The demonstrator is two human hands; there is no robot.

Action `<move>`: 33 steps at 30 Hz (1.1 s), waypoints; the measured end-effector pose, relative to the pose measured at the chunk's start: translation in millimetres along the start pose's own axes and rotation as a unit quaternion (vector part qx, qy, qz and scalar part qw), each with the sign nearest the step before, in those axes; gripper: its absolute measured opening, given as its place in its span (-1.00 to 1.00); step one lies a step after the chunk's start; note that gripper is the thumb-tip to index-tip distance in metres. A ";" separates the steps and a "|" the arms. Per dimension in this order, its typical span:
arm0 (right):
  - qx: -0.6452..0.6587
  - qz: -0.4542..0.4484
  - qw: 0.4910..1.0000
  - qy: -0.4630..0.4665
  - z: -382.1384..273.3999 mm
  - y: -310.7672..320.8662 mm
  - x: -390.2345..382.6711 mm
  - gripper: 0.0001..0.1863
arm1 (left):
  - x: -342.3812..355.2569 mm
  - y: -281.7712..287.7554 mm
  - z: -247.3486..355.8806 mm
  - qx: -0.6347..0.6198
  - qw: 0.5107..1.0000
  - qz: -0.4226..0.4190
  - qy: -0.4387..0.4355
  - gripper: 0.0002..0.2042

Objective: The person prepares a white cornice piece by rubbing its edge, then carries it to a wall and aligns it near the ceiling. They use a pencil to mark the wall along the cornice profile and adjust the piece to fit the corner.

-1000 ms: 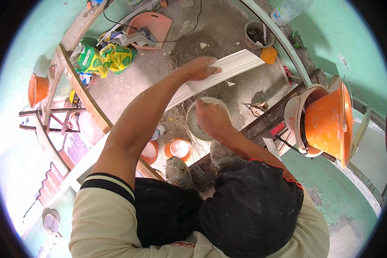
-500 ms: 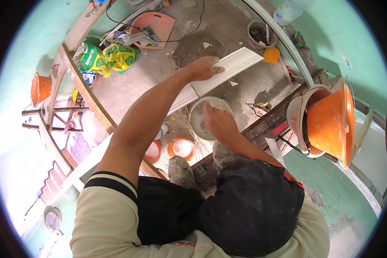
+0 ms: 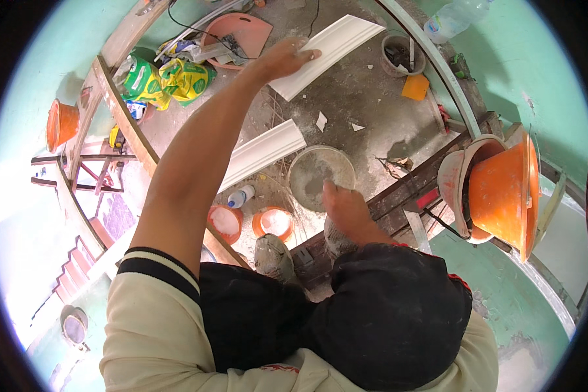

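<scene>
My left hand (image 3: 289, 60) is closed on the near edge of a white cornice piece (image 3: 333, 52), holding it out to the far side. The piece has a ridged profile and slanted ends. A second white cornice piece (image 3: 266, 150) is at mid-left, partly hidden by my left forearm, with a gap between the two. My right hand (image 3: 346, 208) is curled closed over the near rim of a round grey bucket (image 3: 307, 166). Whether anything is in its fingers is hidden from this view.
Wooden beams (image 3: 127, 111) run along the left, and a dark plank (image 3: 398, 166) lies at my feet. Two small orange tubs (image 3: 273, 223) stand below. A large orange bucket (image 3: 503, 193) is at right. Yellow-green bags (image 3: 184, 80) and a pink tub (image 3: 258, 29) lie far left.
My left hand has moved away with its cornice piece, and the two pieces that met at a seam are now apart. My right hand has shifted slightly nearer and rightward.
</scene>
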State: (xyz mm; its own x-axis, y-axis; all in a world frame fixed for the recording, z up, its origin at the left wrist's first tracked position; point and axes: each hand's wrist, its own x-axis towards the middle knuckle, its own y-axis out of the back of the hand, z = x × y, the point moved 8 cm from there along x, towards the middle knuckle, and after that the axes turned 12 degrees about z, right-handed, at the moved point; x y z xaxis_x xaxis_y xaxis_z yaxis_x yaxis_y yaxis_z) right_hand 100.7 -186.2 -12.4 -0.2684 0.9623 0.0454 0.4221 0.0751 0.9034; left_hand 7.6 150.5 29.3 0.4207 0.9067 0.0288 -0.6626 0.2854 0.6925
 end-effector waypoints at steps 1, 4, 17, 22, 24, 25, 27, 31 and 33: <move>-0.001 0.007 1.000 0.001 -0.1 3.7 4.4 -0.80 | -4.7 -1.0 2.9 -0.008 1.000 -0.015 0.018 -0.45; -0.011 0.017 1.000 -0.010 3.9 15.4 20.0 -0.87 | -19.2 -10.5 -3.4 -0.061 0.996 -0.052 0.044 -0.37; 0.070 0.040 0.971 -0.226 49.6 66.1 -15.1 -0.78 | -38.9 54.3 -68.2 -0.158 0.940 0.235 0.191 -0.60; 0.195 0.094 0.953 -0.213 31.2 81.9 3.6 -0.80 | -62.4 38.4 -88.9 -0.488 0.764 0.262 0.331 -0.61; 0.214 0.099 0.948 -0.212 25.7 84.7 10.3 -0.82 | -66.7 36.6 -92.5 -0.512 0.739 0.266 0.347 -0.59; 0.239 0.120 0.941 -0.208 24.6 86.1 13.5 -0.83 | -71.2 33.6 -89.5 -0.515 0.734 0.263 0.356 -0.60; 0.288 0.158 0.924 -0.198 23.7 87.3 20.5 -0.84 | -74.6 30.8 -87.7 -0.521 0.728 0.252 0.368 -0.61; 0.295 0.219 0.913 -0.179 29.7 85.1 28.4 -0.80 | -78.9 28.3 -79.0 -0.517 0.738 0.222 0.372 -0.59; 0.297 0.259 0.906 -0.153 28.6 92.2 31.4 -0.79 | -81.2 28.0 -68.4 -0.512 0.746 0.209 0.371 -0.59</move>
State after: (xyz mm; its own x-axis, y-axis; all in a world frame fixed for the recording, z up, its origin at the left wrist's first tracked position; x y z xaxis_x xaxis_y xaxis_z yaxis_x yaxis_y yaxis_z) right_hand 156.0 -141.6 60.1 0.3145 0.9290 0.1949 0.8389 -0.3681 0.4008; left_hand -87.5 106.1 -3.0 -0.1614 0.7963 -0.5829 -0.9256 -0.3271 -0.1906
